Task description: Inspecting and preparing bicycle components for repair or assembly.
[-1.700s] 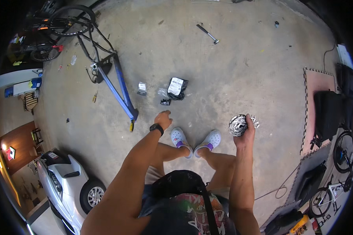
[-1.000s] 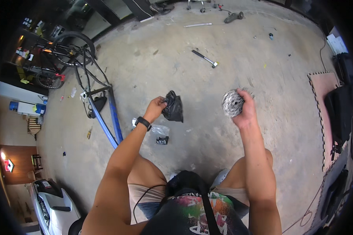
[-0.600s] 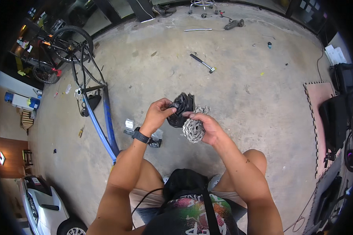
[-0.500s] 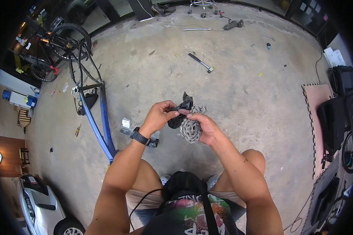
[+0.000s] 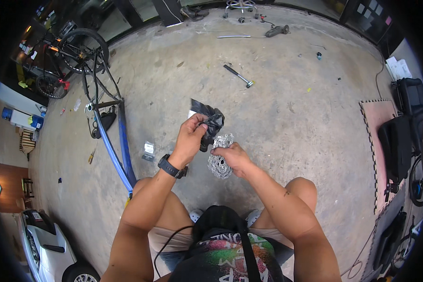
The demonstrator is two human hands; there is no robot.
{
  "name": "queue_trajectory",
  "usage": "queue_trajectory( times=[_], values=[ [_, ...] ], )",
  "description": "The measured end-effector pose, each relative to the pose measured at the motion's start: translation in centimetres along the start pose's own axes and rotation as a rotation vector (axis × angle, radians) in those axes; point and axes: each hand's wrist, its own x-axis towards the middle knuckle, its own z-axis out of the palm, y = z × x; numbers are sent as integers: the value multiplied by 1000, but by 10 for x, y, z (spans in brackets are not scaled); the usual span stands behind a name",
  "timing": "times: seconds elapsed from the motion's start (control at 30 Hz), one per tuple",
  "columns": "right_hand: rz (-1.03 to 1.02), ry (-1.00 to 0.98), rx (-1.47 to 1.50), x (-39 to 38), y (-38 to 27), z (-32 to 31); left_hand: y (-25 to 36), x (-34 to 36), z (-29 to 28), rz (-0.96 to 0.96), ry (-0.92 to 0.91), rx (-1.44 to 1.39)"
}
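My left hand [image 5: 189, 141] is closed on a crumpled black plastic bag [image 5: 213, 123], pinched between thumb and fingers. A flat dark flap of the bag sticks up past the fingers. In my right hand [image 5: 236, 159] is a coiled silver bicycle chain [image 5: 219, 167], gripped with the thumb lying across the coil. A few links stand up above that thumb. Bag and chain are close together, the bag on the far left side of the chain. Both are held up over the concrete floor in front of my knees.
A blue bike frame [image 5: 113, 145] stands at the left, near a small clear packet [image 5: 148, 150] and a screwdriver [image 5: 91, 156]. Ahead lies a hammer-like tool [image 5: 238, 76]; farther off is an angle grinder [image 5: 277, 31]. At the right is a foam mat [image 5: 379, 141] with black bags.
My hands have come apart. The left has drawn the black bag up and leftward, off the chain; the right has brought the coil slightly nearer and left.
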Motion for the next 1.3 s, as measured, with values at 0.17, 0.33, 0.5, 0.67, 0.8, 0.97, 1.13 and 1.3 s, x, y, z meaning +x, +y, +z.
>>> queue_trajectory(
  times=[0.17, 0.33, 0.5, 0.67, 0.8, 0.97, 1.13, 1.3],
  values=[
    [3, -255, 373, -8, -7, -7, 9, 11, -23, -228, 54, -276],
    [1, -298, 421, -16, -24, -12, 6, 10, -36, -181, -49, 203],
    [-67, -209, 375, -13, -20, -2, 2, 10, -29, -151, -169, 126],
    [-106, -150, 173, -4, -9, -6, 0, 9, -30, -220, -196, 101],
    [-93, -155, 85, -7, -15, -5, -8, 11, -35, -201, -131, 122],
    [-113, -156, 14, -3, -14, -7, -11, 13, -38, -194, -139, 136],
    [-120, -181, 76, -3, -15, -2, -11, 14, -47, -179, -165, 207],
    [-114, -118, 147, -2, -12, 0, 16, 4, -27, -166, -220, -65]
  ],
)
